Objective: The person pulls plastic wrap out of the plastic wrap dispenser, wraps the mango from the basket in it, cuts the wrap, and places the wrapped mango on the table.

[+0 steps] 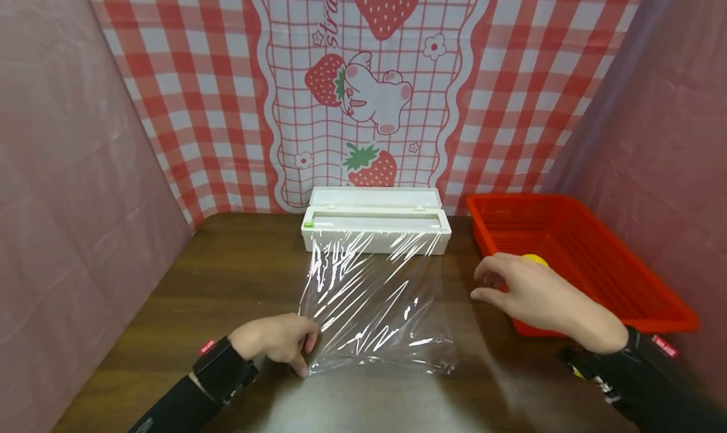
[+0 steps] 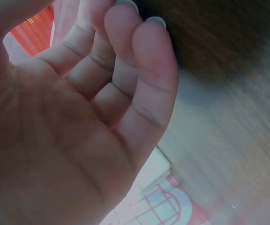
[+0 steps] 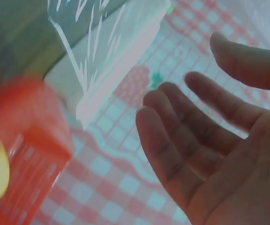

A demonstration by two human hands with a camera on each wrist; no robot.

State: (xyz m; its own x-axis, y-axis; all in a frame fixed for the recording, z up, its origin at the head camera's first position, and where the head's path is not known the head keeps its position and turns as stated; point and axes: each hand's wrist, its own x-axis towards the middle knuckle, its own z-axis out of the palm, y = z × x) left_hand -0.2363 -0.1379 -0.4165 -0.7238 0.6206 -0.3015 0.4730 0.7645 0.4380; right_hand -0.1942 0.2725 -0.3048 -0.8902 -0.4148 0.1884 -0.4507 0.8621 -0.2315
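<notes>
A clear sheet of plastic wrap point(image 1: 375, 307) stretches over the table from a white wrap dispenser point(image 1: 375, 243), whose lid point(image 1: 375, 197) stands raised. At the sheet's near left corner, my left hand point(image 1: 281, 339) pinches the film. In the left wrist view its fingers point(image 2: 156, 70) are curled, and the tips of thumb and index are hidden. My right hand point(image 1: 528, 289) hovers to the right of the film, beside the red basket point(image 1: 630, 262). Its relaxed fingers point(image 3: 161, 140) hold nothing. The film's near right corner lies loose and crinkled.
Inside the basket, partly behind my right hand, is a yellow thing point(image 1: 535, 259). A green slider point(image 1: 309, 225) sits at the dispenser's left end. Behind it hangs a red checked strawberry cloth point(image 1: 216, 105). Pink cloth walls point(image 1: 62, 199) flank the brown table point(image 1: 216, 275).
</notes>
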